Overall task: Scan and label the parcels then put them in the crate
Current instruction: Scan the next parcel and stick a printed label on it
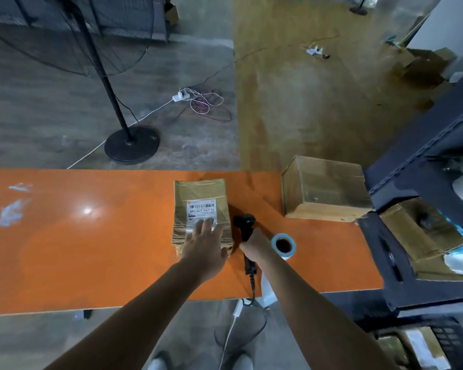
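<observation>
Glossy orange table [91, 236] bears taped (crinkled) cardboard parcel [201, 204].

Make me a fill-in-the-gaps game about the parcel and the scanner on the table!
1. The brown cardboard parcel lies on the ____ table.
2. The left hand rests on the parcel, fingers reaching its ____ barcode label.
3. The right hand grips the ____ handheld scanner.
4. The pale blue label roll stands beside the ____ hand.
Missing words: orange; white; black; right.
</observation>
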{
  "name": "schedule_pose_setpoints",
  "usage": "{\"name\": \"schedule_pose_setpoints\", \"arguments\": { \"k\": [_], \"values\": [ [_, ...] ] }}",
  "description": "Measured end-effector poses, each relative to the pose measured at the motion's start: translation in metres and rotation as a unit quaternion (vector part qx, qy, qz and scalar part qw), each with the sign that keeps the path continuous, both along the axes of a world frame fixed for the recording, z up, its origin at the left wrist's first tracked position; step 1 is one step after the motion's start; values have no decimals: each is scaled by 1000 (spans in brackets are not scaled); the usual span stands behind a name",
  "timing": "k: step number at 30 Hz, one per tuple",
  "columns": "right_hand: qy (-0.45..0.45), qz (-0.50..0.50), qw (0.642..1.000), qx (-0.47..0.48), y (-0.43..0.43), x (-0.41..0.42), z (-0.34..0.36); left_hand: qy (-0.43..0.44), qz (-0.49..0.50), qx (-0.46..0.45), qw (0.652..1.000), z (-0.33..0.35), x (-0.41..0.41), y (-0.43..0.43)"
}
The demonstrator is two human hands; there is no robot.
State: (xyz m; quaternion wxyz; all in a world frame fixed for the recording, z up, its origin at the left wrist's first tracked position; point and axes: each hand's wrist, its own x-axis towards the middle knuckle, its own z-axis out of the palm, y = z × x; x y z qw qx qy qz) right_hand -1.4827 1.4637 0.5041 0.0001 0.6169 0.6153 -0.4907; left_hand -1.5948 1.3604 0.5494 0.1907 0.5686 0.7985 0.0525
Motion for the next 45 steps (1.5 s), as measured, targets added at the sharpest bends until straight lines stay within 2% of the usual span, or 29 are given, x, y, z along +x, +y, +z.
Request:
{"name": "schedule_pose_setpoints", "arguments": {
  "k": [6,10,14,17,20,24,27,30,34,38,45],
  "values": [
    [-42,65,993,89,6,18,2,-11,-2,33,999,-3,17,9],
    [-189,124,948,224,15,40,4,-33,4,86,996,-6,33,15],
    [-259,145,931,210,20,57,-6,-46,4,102,994,-11,46,20],
    [-275,167,914,248,20,61,-16,-65,18,105,992,-11,55,20],
    [-217,165,923,272,20,67,-14,-99,45,95,989,-5,64,20],
    [-15,100,970,219,28,82,7,-204,114,82,969,10,71,25],
    [129,60,971,190,31,89,30,-310,189,88,928,34,75,29],
    [234,51,958,159,28,91,57,-373,273,120,879,50,72,33],
    [282,66,943,164,19,89,88,-459,309,144,820,57,54,38],
    [283,67,944,156,7,82,110,-498,272,165,807,65,39,36],
    [308,27,934,177,1,60,125,-464,183,219,839,83,16,22]
  ]
}}
